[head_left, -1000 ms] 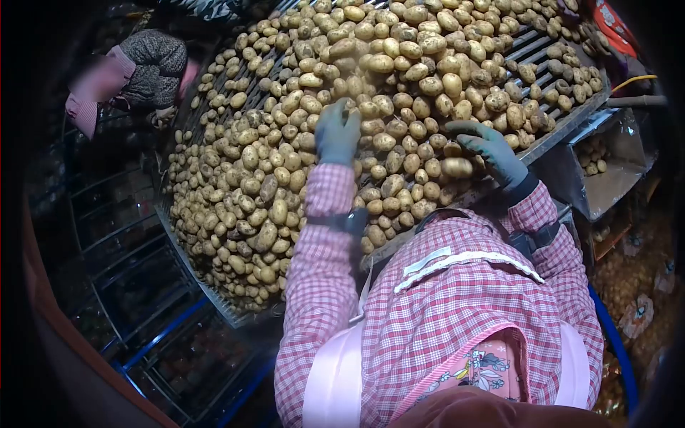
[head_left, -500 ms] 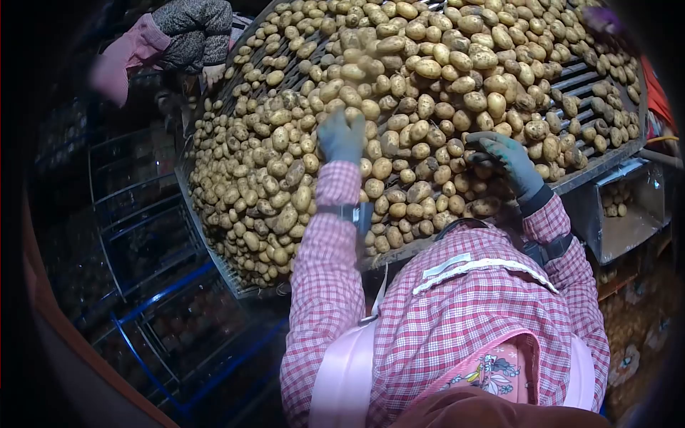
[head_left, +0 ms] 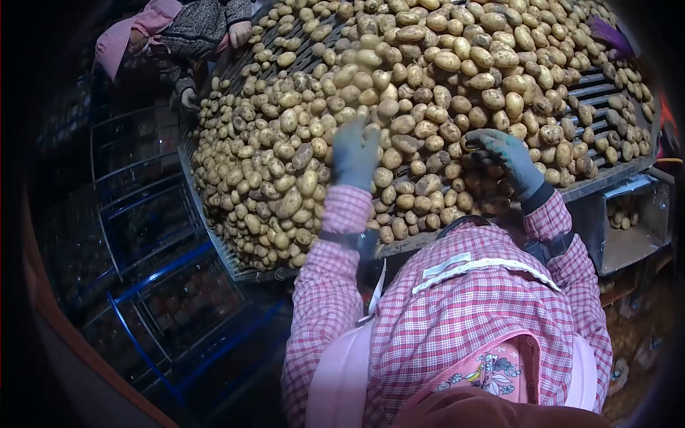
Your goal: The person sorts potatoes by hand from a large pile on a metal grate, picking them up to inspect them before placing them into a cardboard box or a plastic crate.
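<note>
Grey-blue gloves cover both of the wearer's hands, which reach over a broad spread of potatoes (head_left: 289, 118) on a slatted metal desk (head_left: 615, 175). The potatoes are yellowish, many with brown soil marks, heaped across most of the desk and packed closely towards its left side. Dark slats (head_left: 596, 90) show between them at the right and at the upper left.

The left hand (head_left: 354, 153) is over the middle of the potatoes, fingers pointing away from the body. It is blurred, so how far it is open, and whether it has hold of a potato, cannot be told. The right hand (head_left: 508, 158) is nearer the right part of the near edge, partly open, its fingers bent loosely over the potatoes. Shadow hides the space beneath the fingers, and whether they grip anything cannot be told.

The sleeves (head_left: 328, 282) are pink and white check, with a dark band (head_left: 351, 242) around the left forearm. To the right, just outside the rim of the desk, a metal bin (head_left: 631, 250) holds a small group of potatoes towards its far end.

At the upper left, another person in a pink cap (head_left: 114, 47) and a speckled grey jacket (head_left: 198, 32) has one bare hand (head_left: 240, 33) by the edge of the desk and the other (head_left: 189, 98) lower down, close to the outer potatoes.
</note>
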Demonstrator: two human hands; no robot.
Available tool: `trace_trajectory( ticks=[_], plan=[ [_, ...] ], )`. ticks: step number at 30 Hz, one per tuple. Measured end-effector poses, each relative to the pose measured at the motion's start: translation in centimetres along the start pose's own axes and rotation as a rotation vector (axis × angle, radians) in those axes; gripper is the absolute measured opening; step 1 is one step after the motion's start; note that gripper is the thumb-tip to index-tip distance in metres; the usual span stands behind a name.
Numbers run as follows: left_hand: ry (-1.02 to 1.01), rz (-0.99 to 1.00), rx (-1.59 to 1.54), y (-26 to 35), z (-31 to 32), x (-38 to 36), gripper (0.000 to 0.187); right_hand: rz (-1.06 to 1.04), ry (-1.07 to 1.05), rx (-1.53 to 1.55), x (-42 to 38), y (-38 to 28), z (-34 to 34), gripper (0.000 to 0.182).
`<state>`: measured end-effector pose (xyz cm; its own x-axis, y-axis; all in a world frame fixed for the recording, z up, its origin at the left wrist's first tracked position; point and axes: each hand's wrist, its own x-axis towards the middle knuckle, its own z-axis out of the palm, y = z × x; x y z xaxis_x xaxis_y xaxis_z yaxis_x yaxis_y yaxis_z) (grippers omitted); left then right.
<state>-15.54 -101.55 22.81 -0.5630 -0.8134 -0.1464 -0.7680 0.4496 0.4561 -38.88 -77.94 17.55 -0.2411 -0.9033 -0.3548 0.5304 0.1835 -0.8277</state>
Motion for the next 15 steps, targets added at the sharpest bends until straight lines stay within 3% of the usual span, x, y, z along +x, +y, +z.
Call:
trace_trajectory(
  ticks=[2, 4, 5, 6, 7, 8, 10, 12, 14, 15],
  plan=[
    [0.000, 0.072, 0.436, -5.1, 3.3, 3.5, 0.052, 0.005, -0.009, 0.021, 0.0, 0.8, -0.1, 0.033],
    [0.010, 0.109, 0.430, -4.9, 5.2, 3.9, 0.063, 0.009, -0.015, 0.043, 0.4, 1.3, -0.3, 0.034],
    [0.016, 0.111, 0.206, -1.4, 7.1, 2.7, 0.071, 0.018, -0.014, 0.058, 0.4, 1.5, -0.2, 0.034],
    [0.160, 0.053, 0.439, 1.4, 8.3, 1.3, 0.084, 0.029, -0.012, 0.074, 0.3, 1.6, -0.1, 0.035],
    [-0.203, -0.249, 0.254, 7.0, 4.6, 0.7, 0.090, 0.025, -0.013, 0.082, 0.2, 1.5, 0.1, 0.035],
    [-0.062, 0.005, 0.227, 4.9, 6.5, 0.2, 0.077, 0.018, -0.003, 0.052, 0.3, 0.8, 0.1, 0.036],
    [-0.169, 0.238, -0.106, 5.2, 3.8, 2.2, 0.061, 0.025, 0.026, 0.002, -0.3, -0.3, 0.5, 0.036],
    [-0.075, 0.105, -0.018, 5.1, 0.7, 6.3, 0.047, 0.064, 0.030, 0.114, -0.7, -0.1, 0.1, 0.037],
    [0.185, 0.112, 0.147, 1.5, -0.3, 11.8, 0.046, 0.084, 0.079, 0.113, -1.3, -0.5, 0.3, 0.037],
    [0.125, 0.042, 0.229, -0.9, 0.0, 14.4, 0.047, 0.076, 0.096, 0.093, -1.5, -0.5, 0.4, 0.038]
  ],
)
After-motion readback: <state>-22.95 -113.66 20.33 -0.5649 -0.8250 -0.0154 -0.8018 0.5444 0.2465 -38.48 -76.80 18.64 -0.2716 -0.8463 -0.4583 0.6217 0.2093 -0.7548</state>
